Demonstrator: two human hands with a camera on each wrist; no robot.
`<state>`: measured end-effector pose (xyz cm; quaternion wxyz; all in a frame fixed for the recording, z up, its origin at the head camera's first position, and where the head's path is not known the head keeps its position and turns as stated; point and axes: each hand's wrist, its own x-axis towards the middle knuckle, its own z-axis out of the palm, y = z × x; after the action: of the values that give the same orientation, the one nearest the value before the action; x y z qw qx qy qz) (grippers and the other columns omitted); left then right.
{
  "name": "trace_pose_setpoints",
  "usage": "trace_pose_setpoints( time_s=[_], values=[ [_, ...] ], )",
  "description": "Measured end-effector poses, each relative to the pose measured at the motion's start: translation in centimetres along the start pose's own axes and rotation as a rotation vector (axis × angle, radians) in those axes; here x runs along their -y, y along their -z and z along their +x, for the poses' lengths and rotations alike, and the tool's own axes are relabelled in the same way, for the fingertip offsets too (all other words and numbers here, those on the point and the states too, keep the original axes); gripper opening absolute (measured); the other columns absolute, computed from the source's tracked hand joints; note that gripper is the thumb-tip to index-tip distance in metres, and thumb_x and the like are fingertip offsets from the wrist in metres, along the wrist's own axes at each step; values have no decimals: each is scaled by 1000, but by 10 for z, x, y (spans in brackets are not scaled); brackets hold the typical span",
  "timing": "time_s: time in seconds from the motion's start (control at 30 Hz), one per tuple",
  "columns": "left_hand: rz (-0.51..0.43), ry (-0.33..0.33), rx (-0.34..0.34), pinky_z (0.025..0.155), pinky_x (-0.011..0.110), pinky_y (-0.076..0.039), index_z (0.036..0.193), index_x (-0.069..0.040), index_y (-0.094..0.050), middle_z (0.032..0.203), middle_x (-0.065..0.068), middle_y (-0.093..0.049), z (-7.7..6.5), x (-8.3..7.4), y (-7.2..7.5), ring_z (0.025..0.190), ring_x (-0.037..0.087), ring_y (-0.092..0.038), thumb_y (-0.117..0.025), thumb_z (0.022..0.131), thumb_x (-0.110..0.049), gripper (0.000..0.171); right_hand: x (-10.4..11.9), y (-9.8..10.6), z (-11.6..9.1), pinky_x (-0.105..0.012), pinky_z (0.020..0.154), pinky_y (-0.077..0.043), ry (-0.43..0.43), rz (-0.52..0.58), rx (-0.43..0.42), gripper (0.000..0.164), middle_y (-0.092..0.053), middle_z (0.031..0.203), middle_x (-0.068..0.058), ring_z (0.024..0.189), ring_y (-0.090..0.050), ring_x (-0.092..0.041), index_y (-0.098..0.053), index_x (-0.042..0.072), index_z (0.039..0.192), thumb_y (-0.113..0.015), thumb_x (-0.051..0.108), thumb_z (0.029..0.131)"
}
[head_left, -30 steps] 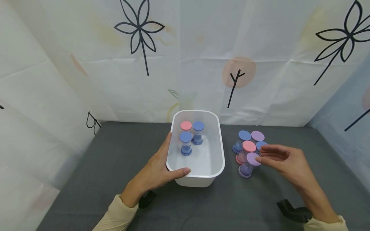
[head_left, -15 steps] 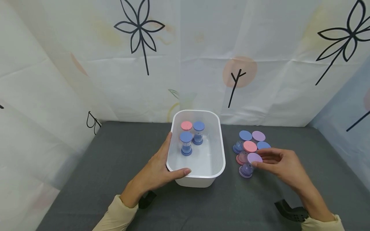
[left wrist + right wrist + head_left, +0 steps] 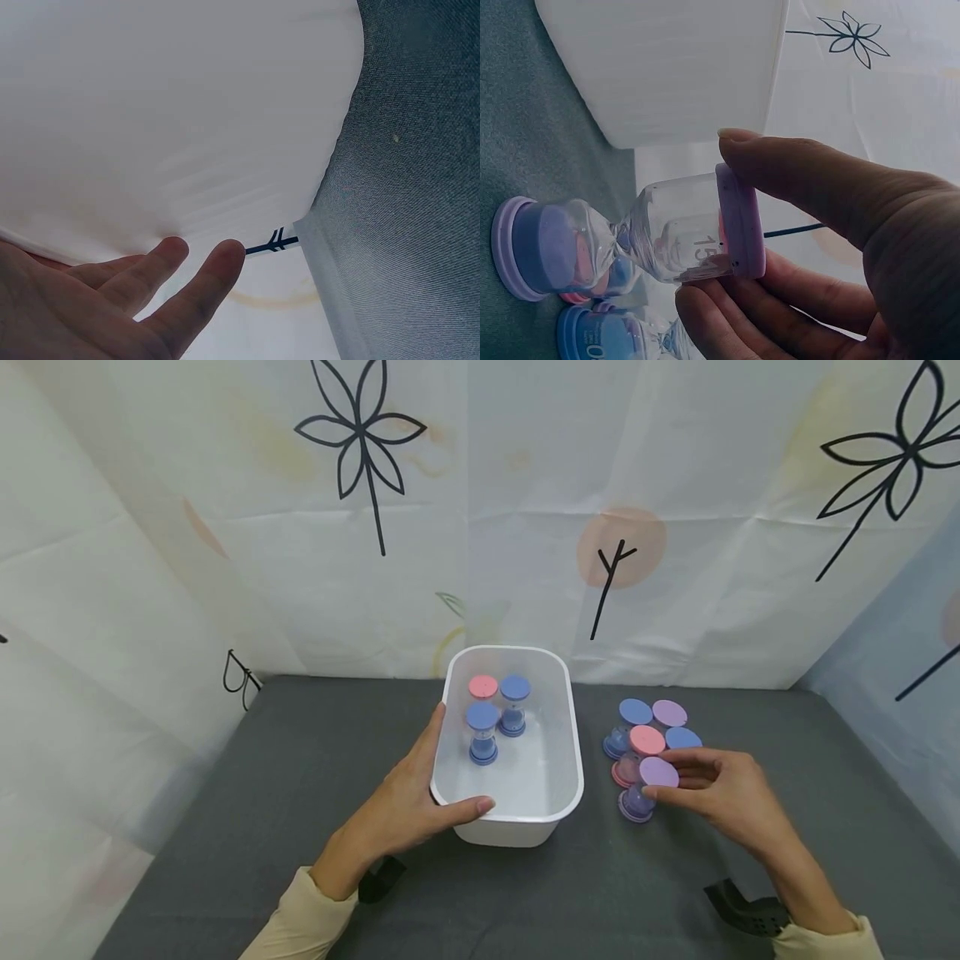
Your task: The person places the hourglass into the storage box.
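Observation:
In the head view my left hand [image 3: 408, 797] holds the near left corner of a white plastic bin [image 3: 506, 833], thumb over the rim. In the left wrist view its fingers [image 3: 199, 300] lie along the outer wall. My right hand [image 3: 723, 793] grips the purple-capped sand timer [image 3: 659, 772] nearest me. The right wrist view shows the thumb on one side of its cap [image 3: 741, 221] and fingers on the other; its base [image 3: 510, 247] stands on the grey cloth. Inside the bin stand two blue sand timers [image 3: 482, 717] and a pink one [image 3: 483, 686].
Close behind the held timer stand a pink sand timer [image 3: 647, 741], two blue ones [image 3: 636, 712] and another purple one [image 3: 670, 713]. The table has a dark grey cloth [image 3: 360, 718]. A patterned white curtain [image 3: 525, 568] hangs behind the table.
My right hand has moved slightly left and down, and its thumb and fingers have closed on the near purple sand timer. The left hand and the bin have stayed in place.

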<state>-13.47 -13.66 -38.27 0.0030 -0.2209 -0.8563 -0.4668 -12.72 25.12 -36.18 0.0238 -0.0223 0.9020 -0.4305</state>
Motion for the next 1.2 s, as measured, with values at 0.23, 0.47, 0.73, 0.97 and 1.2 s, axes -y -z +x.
trace_pose_setpoints(
  time_s=[0.23, 0.47, 0.73, 0.97, 1.2],
  values=[
    [-5, -13, 5, 105, 56, -41, 164, -26, 2, 166, -2, -20, 1, 0, 1, 135, 19, -45, -83, 81, -53, 122, -5, -6, 4, -25, 68, -54, 10, -76, 55, 64, -75, 104, -14, 87, -74, -16, -70, -6, 120, -93, 31, 74],
    [-7, -5, 12, 106, 52, -41, 164, -27, 3, 166, -3, -21, 1, -1, 1, 135, 16, -45, -82, 80, -55, 123, -2, -4, 2, -23, 70, -54, 11, -34, 36, 64, -74, 108, -16, 88, -73, -13, -69, -6, 122, -93, 29, 74],
    [-25, -3, 7, 107, 53, -41, 164, -27, 1, 165, -5, -21, -1, -1, 1, 133, 16, -46, -83, 81, -52, 121, 1, -1, 1, -22, 72, -54, 14, -19, 21, 64, -72, 113, -17, 89, -73, -10, -69, -4, 124, -92, 31, 76],
    [-23, -4, 2, 107, 55, -40, 164, -27, 1, 164, -11, -21, -1, -1, 1, 133, 16, -46, -83, 80, -53, 121, 1, -3, 2, -22, 71, -54, 25, -54, 1, 63, -72, 113, -17, 88, -73, -11, -70, -3, 122, -92, 33, 75],
    [-5, 17, 8, 108, 53, -39, 164, -27, 2, 166, -7, -19, -1, -1, 1, 136, 17, -43, -82, 80, -55, 122, 4, -1, -2, -21, 70, -54, 55, -78, -36, 61, -72, 113, -17, 87, -73, -9, -72, -1, 120, -93, 34, 74]
  ],
)
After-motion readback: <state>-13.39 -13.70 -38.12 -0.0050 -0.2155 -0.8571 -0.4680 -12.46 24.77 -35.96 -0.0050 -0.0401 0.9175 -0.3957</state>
